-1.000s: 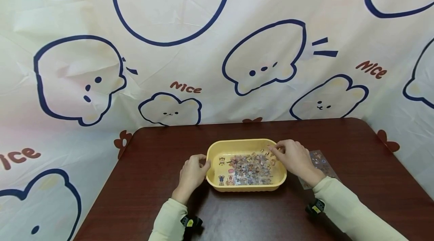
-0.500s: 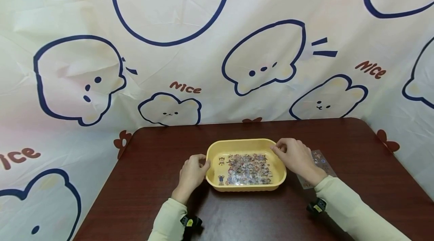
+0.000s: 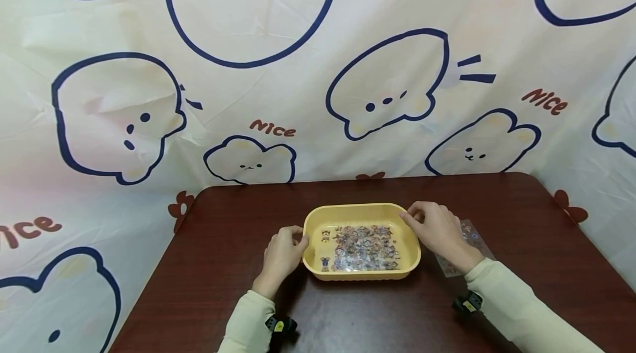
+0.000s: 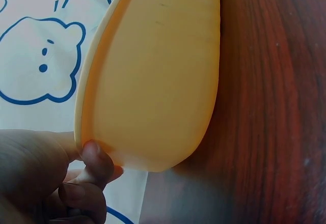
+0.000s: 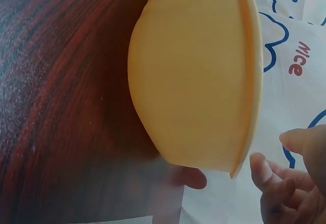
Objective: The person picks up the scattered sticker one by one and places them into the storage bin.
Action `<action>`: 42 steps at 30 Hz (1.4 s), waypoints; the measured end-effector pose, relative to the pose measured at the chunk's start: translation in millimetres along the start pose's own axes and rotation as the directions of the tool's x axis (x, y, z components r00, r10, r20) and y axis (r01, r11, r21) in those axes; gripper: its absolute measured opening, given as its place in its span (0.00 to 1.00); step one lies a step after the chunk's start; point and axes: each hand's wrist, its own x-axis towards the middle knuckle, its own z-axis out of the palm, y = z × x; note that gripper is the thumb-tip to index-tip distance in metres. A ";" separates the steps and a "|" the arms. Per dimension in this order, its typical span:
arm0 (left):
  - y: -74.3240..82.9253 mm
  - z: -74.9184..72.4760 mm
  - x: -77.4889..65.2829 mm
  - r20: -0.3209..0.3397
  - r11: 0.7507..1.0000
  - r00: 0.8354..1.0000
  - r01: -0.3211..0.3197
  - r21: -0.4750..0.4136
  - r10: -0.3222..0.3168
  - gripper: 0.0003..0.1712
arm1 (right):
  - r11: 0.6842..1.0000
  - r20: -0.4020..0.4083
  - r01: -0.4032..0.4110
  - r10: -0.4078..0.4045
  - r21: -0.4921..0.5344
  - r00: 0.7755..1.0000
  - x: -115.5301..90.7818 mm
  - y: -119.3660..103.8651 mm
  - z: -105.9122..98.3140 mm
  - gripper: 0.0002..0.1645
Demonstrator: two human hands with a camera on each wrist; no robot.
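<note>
A yellow plastic tray [image 3: 360, 276] sits on the table in the head view. Inside lies a clear sheet printed with many small cartoon figures [image 3: 367, 248], like stickers. My left hand [image 3: 280, 256] pinches the tray's left rim between thumb and fingers, as the left wrist view shows on the tray's outer wall [image 4: 153, 81]. My right hand [image 3: 439, 231] hovers at the right rim. In the right wrist view its thumb and forefinger are parted beside the rim, with nothing between them.
A second clear printed sheet [image 3: 476, 238] lies on the table partly under the right forearm. The dark brown wooden table [image 3: 358, 314] ends at a white cloth backdrop [image 3: 308, 88] with blue cartoon outlines. Both wrists wear small black cameras.
My right hand has drawn back slightly rightward from inside the tray's corner to its rim. The printed sheet, spread toward that hand before, now lies flatter in the tray. The left hand stays put.
</note>
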 end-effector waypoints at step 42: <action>1.1 -0.8 0.2 -0.012 1.000 1.000 -0.006 0.000 0.006 0.17 | 0.994 0.018 -0.060 0.062 -0.093 0.998 -4.2 41.8 -28.4 0.25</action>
